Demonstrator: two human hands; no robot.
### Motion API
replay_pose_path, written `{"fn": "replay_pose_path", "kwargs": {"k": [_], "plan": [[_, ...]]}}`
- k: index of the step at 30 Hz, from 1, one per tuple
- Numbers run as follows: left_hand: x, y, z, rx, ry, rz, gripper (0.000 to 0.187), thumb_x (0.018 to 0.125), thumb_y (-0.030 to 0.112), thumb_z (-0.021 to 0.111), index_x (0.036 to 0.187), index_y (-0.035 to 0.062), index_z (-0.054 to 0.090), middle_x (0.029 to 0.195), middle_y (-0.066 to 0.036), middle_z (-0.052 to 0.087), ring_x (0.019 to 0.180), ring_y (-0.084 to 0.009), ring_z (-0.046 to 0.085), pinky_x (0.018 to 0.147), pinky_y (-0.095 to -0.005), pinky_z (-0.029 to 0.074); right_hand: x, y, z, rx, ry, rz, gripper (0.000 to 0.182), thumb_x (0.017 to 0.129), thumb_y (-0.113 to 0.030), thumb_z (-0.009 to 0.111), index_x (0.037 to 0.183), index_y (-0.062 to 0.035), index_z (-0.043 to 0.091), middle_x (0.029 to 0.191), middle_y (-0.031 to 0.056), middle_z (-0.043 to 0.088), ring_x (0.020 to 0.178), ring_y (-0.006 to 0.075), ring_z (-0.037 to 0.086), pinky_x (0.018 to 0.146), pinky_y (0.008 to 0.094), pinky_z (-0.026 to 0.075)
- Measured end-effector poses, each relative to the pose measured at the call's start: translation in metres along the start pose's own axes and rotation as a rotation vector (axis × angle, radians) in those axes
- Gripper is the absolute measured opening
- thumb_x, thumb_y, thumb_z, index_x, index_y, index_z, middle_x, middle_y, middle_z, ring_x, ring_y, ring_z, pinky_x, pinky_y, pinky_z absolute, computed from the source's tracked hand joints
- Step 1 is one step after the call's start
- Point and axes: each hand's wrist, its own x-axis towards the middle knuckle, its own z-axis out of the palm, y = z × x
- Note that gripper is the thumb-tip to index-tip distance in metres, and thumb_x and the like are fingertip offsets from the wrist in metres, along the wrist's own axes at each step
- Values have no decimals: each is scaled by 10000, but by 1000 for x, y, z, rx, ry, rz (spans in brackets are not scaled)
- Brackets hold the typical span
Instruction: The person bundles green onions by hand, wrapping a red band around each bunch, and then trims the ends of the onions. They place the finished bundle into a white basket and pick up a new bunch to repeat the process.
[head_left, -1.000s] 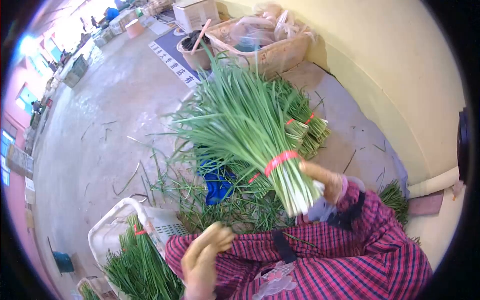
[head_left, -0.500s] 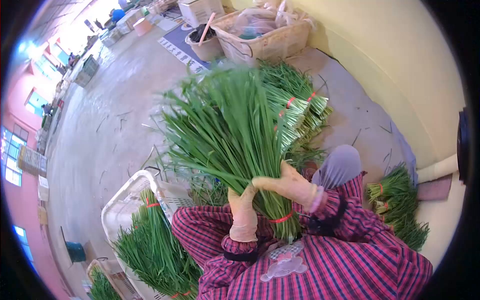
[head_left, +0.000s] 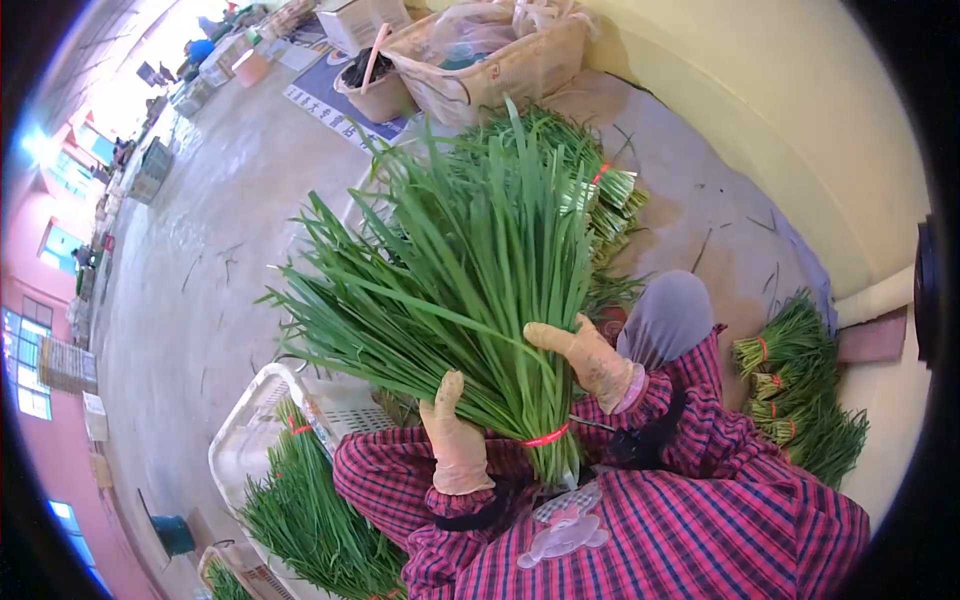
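A large bunch of long green leafy stalks (head_left: 470, 290), tied near its base with a red band (head_left: 546, 436), stands fanned out over my lap. My left hand (head_left: 455, 435), in a pale glove, cups its left side, thumb raised and fingers hidden behind the leaves. On the right side my right hand (head_left: 590, 360), gloved too, rests its thumb across the stalks; its other fingers are mostly hidden behind them. Behind the bunch, more banded bundles (head_left: 612, 195) lie on the grey sheet.
At left a white crate (head_left: 240, 440) holds banded greens (head_left: 310, 510). Small tied bundles (head_left: 790, 390) lie at right near the wall. Beyond stand a large plastic-lined tub (head_left: 500, 85) and a small bucket (head_left: 378, 98). A teal container (head_left: 172, 535) sits at far left.
My hands have moved apart, the left one outward and the right one slightly right. The leaves have spread wider and are less blurred. The whole view has shifted slightly.
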Motion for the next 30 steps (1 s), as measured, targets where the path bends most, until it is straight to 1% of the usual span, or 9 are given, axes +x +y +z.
{"fn": "replay_pose_path", "kwargs": {"k": [6,12,17,20,22,23,26,28,30], "plan": [[8,-6,-12,364,-134,-81,481,846,102,698,1276,-5,510,1184,-76,620,1038,-190,615,923,-339,497,-17,-4,22,-198,-192,-105,377,887,-162,723,1216,-13,615,1094,65,683,952,145,633,841,312,524],[12,-7,-6,95,50,-17,447,802,5,659,1236,-5,551,1141,-88,633,995,-214,636,896,-353,526,8,1,7,64,61,-22,388,861,-145,741,1204,-13,615,1091,67,683,935,150,635,830,319,528],[11,-6,-2,111,89,-14,437,832,36,626,1258,-12,540,1160,-106,626,1018,-238,634,916,-372,528,12,4,-8,-154,-73,-111,451,893,-229,708,1258,2,574,1118,79,671,1000,168,619,900,344,502],[15,-3,-5,164,105,54,440,854,66,619,1278,-6,525,1183,-109,615,1039,-242,624,927,-370,515,11,8,-10,-85,-112,-68,660,896,-310,704,1394,29,436,1297,154,579,1180,212,549,1022,356,428],[14,5,2,195,125,100,459,862,74,621,1299,-10,507,1208,-109,602,1065,-237,612,948,-366,496,8,17,-15,-480,-11,-291,893,863,-364,736,1491,44,249,1454,216,422,1350,280,409,1118,372,326],[8,10,14,242,121,121,484,874,82,619,1327,-12,480,1242,-108,581,1100,-233,589,971,-369,474,1,13,-14,-625,-103,-328,1045,819,-397,774,1518,51,138,1514,254,316,1422,336,301,1152,391,275],[1,9,24,306,21,134,539,903,87,608,1395,-15,410,1326,-111,523,1184,-225,524,1028,-368,414,-7,25,4,-879,-274,-537,1080,763,-368,826,1521,27,165,1548,257,245,1445,335,246,1166,391,248],[-5,10,32,391,-171,36,623,900,63,635,1447,0,343,1376,-103,483,1225,-215,487,1064,-354,376,2,28,-3,-949,-207,-632,1041,759,-312,832,1521,3,198,1500,217,357,1390,307,353,1138,376,304],[-6,15,34,436,-233,24,681,914,63,611,1499,23,266,1419,-122,447,1265,-227,464,1077,-364,364,13,30,-14,-357,-238,-191,926,775,-232,818,1500,-19,282,1376,145,516,1267,250,495,1077,353,388]]}}
